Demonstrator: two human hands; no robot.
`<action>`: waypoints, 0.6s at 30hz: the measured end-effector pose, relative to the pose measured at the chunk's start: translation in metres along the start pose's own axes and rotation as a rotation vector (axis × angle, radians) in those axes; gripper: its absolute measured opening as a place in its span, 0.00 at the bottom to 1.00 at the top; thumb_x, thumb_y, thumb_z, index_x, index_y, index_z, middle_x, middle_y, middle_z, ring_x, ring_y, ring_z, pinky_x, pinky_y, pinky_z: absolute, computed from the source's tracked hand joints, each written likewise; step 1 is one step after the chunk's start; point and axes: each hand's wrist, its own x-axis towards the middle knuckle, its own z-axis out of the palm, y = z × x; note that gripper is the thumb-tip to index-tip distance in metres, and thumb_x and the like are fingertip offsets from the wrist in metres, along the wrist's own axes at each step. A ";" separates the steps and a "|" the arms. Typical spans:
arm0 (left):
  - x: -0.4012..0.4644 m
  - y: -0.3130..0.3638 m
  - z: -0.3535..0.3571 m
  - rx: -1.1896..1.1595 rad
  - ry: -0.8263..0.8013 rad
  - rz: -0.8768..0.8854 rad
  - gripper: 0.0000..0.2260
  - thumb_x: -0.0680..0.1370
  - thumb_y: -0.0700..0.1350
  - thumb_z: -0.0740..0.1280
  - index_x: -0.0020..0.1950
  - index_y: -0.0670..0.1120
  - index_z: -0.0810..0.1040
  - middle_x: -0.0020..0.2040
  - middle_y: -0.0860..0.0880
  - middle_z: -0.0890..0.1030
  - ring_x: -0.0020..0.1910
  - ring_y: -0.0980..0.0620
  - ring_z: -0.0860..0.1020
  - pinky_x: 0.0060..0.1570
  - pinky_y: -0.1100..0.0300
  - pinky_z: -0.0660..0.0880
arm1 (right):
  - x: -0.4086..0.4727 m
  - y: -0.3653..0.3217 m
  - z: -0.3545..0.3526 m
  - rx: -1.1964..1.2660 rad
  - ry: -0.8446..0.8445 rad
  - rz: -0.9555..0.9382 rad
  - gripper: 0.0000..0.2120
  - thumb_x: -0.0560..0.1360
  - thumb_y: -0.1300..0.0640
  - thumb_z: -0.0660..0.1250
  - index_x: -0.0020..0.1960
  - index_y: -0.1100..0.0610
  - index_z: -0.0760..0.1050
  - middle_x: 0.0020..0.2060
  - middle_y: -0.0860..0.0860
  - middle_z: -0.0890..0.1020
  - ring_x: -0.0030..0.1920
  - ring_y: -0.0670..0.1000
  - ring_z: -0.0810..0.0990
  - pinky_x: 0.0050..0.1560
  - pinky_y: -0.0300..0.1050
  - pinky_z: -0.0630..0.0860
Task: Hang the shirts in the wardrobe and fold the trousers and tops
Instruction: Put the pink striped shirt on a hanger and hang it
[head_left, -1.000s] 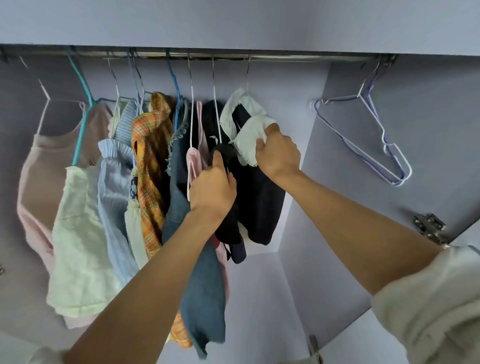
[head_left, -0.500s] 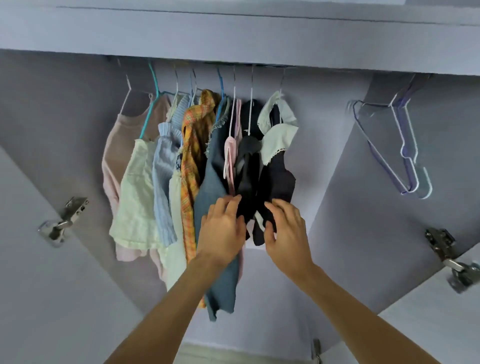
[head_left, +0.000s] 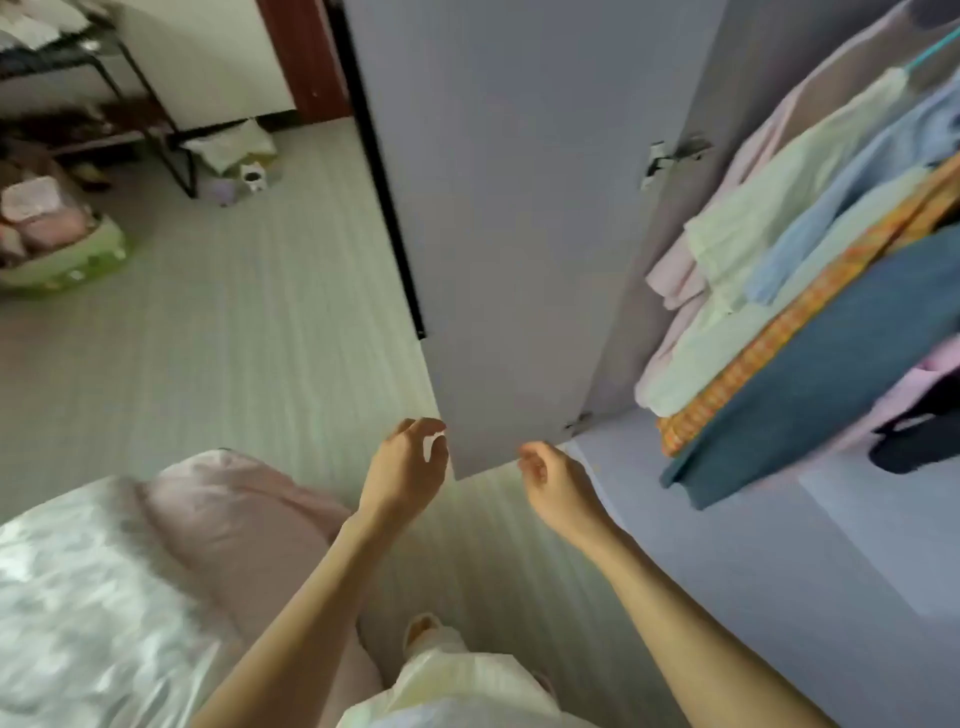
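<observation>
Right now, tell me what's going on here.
A person stands at an open wardrobe, beside its door. Both the left hand and the right hand hang loosely curled near the door's lower edge, holding nothing. A row of hung clothes shows inside on the right. A bed with a pink cover lies to the left.

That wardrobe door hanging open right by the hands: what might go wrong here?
The open wardrobe door has its lower corner close to the left hand and right hand; turning away could knock it. The hanging clothes look tightly packed, so they might crease. The picture is blurred, so footing near the bed seems uncertain.
</observation>
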 end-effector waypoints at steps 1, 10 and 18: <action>-0.010 -0.024 -0.015 -0.003 0.055 -0.072 0.11 0.78 0.40 0.62 0.59 0.43 0.78 0.58 0.43 0.78 0.53 0.44 0.78 0.54 0.57 0.70 | -0.001 -0.015 0.020 -0.018 -0.075 -0.046 0.13 0.79 0.60 0.58 0.62 0.59 0.73 0.57 0.55 0.79 0.57 0.55 0.77 0.55 0.44 0.71; -0.176 -0.224 -0.163 -0.129 0.611 -0.635 0.10 0.77 0.38 0.63 0.56 0.42 0.80 0.54 0.43 0.81 0.50 0.45 0.79 0.47 0.66 0.66 | -0.031 -0.195 0.232 -0.217 -0.574 -0.515 0.13 0.78 0.60 0.58 0.60 0.58 0.75 0.56 0.56 0.80 0.56 0.56 0.78 0.54 0.44 0.71; -0.341 -0.382 -0.271 -0.120 0.940 -0.985 0.11 0.77 0.38 0.62 0.57 0.40 0.78 0.55 0.42 0.80 0.54 0.44 0.78 0.55 0.56 0.71 | -0.136 -0.342 0.441 -0.317 -0.986 -0.801 0.15 0.79 0.57 0.54 0.62 0.55 0.73 0.58 0.50 0.78 0.56 0.49 0.75 0.53 0.39 0.68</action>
